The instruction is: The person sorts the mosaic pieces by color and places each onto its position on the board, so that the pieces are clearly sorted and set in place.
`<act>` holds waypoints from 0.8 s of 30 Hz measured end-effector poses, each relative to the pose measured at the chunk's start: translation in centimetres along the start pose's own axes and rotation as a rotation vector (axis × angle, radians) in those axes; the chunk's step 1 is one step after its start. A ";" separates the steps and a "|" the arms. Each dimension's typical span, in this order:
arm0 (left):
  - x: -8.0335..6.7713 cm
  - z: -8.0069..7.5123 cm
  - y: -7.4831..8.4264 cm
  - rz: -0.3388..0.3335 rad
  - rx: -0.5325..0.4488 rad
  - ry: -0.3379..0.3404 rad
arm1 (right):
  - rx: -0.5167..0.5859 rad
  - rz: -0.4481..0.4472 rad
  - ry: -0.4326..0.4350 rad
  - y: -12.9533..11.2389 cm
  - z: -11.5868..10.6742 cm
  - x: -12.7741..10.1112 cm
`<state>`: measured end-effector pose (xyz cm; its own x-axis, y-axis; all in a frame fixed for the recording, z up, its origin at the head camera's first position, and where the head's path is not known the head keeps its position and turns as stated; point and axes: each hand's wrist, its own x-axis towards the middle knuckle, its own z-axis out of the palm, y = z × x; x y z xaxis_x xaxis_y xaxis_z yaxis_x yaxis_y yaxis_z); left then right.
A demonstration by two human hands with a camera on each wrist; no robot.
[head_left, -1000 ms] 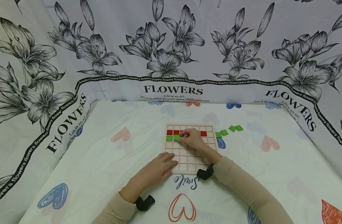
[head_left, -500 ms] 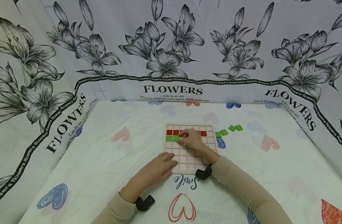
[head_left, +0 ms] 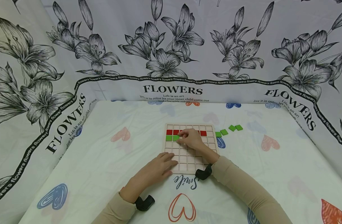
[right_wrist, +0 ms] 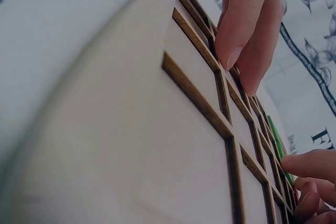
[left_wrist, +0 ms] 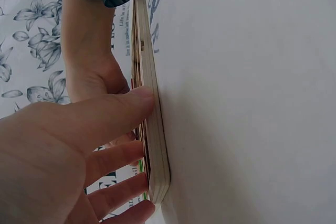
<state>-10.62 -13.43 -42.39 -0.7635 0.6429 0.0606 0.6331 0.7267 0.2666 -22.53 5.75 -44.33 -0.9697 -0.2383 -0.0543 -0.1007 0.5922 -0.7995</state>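
A wooden grid board (head_left: 190, 159) lies on the table, its upper part bearing red square tiles (head_left: 169, 132) and, one row nearer, two green square tiles. My right hand (head_left: 191, 138) reaches over the board, thumb and index at the right edge of the second green tile (head_left: 175, 137), its other fingers curled. That hand hides the middle of the red row. My left hand (head_left: 157, 168) rests on the board's near left part with spread fingers; in the left wrist view its thumb (left_wrist: 140, 100) lies against the board's edge (left_wrist: 157, 145).
Several loose green tiles (head_left: 224, 132) lie on the tablecloth just right of the board. A heart-printed white cloth (head_left: 103, 174) covers the table. Behind hangs a flower-printed curtain (head_left: 171, 56). Each wrist carries a black device (head_left: 144, 203).
The second green tile has shifted slightly left, level with the first, and my right hand has moved a little left with it. My left hand stays in place.
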 end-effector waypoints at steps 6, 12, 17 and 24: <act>0.0 0.1 -0.1 -0.003 -0.001 -0.003 | 0.034 -0.002 -0.006 -0.1 -0.3 -0.2; 0.1 0.2 -0.2 -0.006 -0.004 -0.003 | 0.055 -0.031 -0.013 -0.1 -0.7 -0.7; 0.0 0.4 -0.2 -0.025 -0.020 -0.019 | 0.063 -0.003 -0.013 0.1 -1.0 -1.1; 0.1 0.5 -0.3 -0.039 -0.028 -0.025 | 0.105 0.031 -0.007 0.6 -2.0 -1.6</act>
<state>-10.85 -13.48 -42.95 -0.7837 0.6206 0.0257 0.5992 0.7444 0.2947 -21.47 7.97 -43.53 -0.9704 -0.2265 -0.0838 -0.0464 0.5156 -0.8556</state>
